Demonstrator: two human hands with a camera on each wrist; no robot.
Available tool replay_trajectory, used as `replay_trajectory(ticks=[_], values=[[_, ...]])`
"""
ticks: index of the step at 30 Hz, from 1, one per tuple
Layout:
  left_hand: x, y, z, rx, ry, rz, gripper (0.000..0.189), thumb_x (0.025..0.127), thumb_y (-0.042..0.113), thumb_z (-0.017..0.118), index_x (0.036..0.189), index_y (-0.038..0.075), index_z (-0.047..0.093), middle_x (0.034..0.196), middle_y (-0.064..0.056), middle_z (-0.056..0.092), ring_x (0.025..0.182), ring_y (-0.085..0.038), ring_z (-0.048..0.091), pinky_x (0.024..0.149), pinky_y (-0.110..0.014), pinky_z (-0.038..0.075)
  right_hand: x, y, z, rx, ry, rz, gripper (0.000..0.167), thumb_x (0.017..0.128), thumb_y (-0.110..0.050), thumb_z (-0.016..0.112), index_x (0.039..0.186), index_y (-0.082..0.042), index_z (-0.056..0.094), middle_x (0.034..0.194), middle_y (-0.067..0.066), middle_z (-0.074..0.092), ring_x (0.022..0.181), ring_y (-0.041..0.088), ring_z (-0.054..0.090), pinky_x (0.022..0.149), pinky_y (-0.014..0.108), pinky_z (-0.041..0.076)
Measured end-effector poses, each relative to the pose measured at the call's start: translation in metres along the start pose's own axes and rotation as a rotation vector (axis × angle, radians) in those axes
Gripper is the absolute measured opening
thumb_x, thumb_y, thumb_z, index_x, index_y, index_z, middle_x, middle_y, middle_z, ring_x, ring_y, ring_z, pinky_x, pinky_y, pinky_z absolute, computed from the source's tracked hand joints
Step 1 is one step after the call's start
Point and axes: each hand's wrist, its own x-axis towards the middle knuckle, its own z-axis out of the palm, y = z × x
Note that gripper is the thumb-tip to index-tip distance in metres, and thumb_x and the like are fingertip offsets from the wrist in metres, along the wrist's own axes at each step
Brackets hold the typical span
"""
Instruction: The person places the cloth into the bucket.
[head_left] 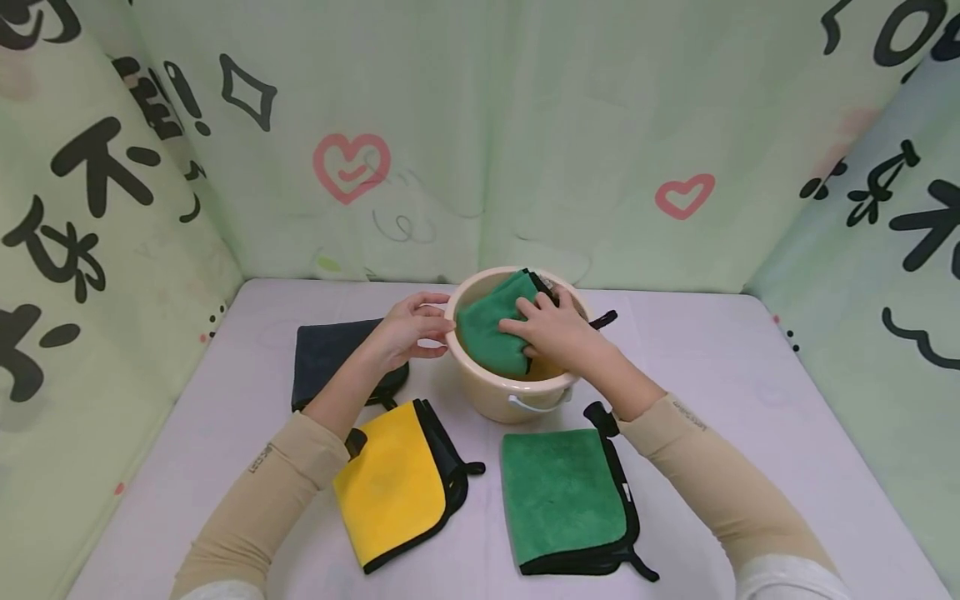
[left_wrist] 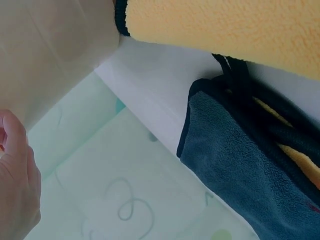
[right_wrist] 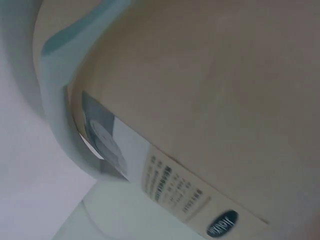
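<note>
Right hand: the right hand [head_left: 553,329] lies palm down inside the bucket [head_left: 525,398], fingers spread and fairly straight, pressing on the green cloth in the bucket [head_left: 491,329]; no curl round the cloth shows.
Left hand: the left hand [head_left: 408,327] holds the bucket's near-left rim, fingers bent over the edge and thumb on the outer wall.
Cloth in hand: under the right palm, bunched against the bucket's inner wall, one black-edged corner sticking up past the far rim.
Handling: I judge it soft, light and limp; it will fold and sag wherever it is unsupported, so a pinch at the black binding or a gathered fistful of the pile seems the surest hold.
Bucket: light plastic by the look; the left hand's steadying suits that.
Arm pose: both forearms in tan sleeves reach forward, the right wrist bent down over the rim.
Near the left forearm: a dark grey cloth [head_left: 322,354] beneath it, a yellow cloth [head_left: 390,483] beside the elbow.
Near the right forearm: a flat green cloth [head_left: 558,496] on the table [head_left: 750,400].
</note>
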Motion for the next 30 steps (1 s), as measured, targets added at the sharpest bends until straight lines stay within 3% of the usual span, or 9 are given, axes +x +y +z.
replay_trajectory(ticks=[15,30], values=[[0.001,-0.002,-0.001,0.023,0.010,0.006,0.045,0.086,0.007,0.062,0.128,0.015,0.046,0.105,-0.009,0.054,0.076,-0.019,0.057,0.071,-0.032,0.054,0.022,-0.009,0.008,0.022,-0.373,0.005,0.048,0.093,-0.031,0.052,0.137,-0.026,0.035,0.132,0.011,0.037,0.122,0.031,0.033,0.100,0.058,0.021],[-0.001,-0.001,0.001,0.013,0.013,-0.002,0.045,0.087,0.007,0.061,0.129,0.014,0.045,0.104,-0.008,0.054,0.074,-0.018,0.056,0.071,-0.031,0.054,0.031,-0.011,0.011,-0.022,-0.532,-0.068,0.054,0.092,-0.033,0.051,0.140,-0.022,0.028,0.134,0.014,0.035,0.123,0.030,0.033,0.102,0.056,0.022]])
